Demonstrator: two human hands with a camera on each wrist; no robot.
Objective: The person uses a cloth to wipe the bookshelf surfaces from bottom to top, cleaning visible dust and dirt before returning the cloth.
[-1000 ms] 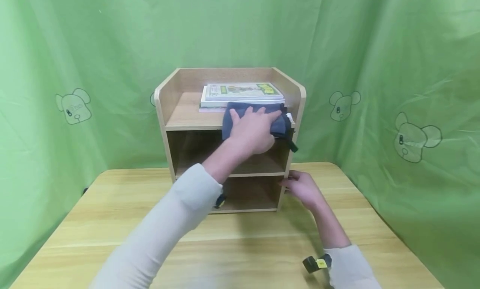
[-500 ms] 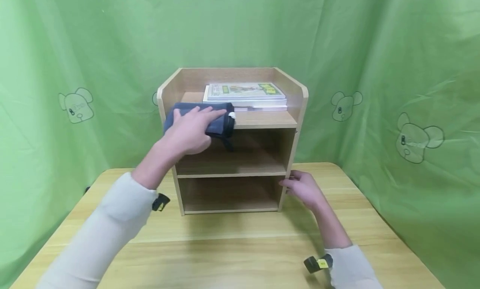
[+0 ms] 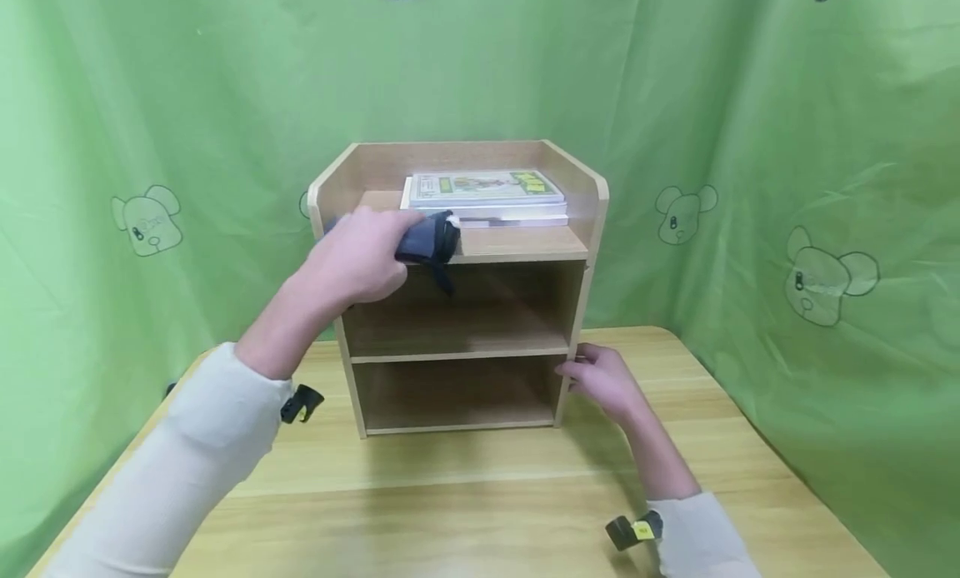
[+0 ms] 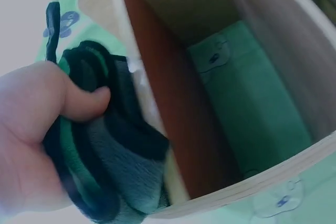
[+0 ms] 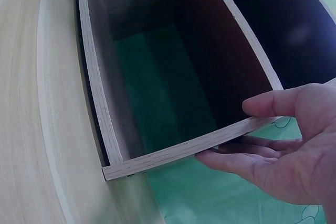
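Note:
My left hand [image 3: 358, 253] grips a folded dark-blue cloth [image 3: 420, 238] with black edging and a loop, at the left front of the top board of a small wooden shelf unit [image 3: 461, 352]. In the left wrist view the thumb presses on the folded layers of the cloth [image 4: 131, 166], which lies against the board's edge. My right hand [image 3: 603, 385] holds the unit's right side panel low down. The right wrist view has the thumb on the inner face and the fingers of the right hand [image 5: 294, 156] outside the panel [image 5: 194, 144].
A stack of books [image 3: 487, 196] lies on the top board, towards its back right. Raised walls edge that board at the back and sides. The unit stands on a wooden table [image 3: 450, 511], with a green curtain [image 3: 480, 70] behind and beside it.
My left hand has carried the cloth from the right front of the top board to its left front, and its fingers now curl round it. The right hand stays on the side panel.

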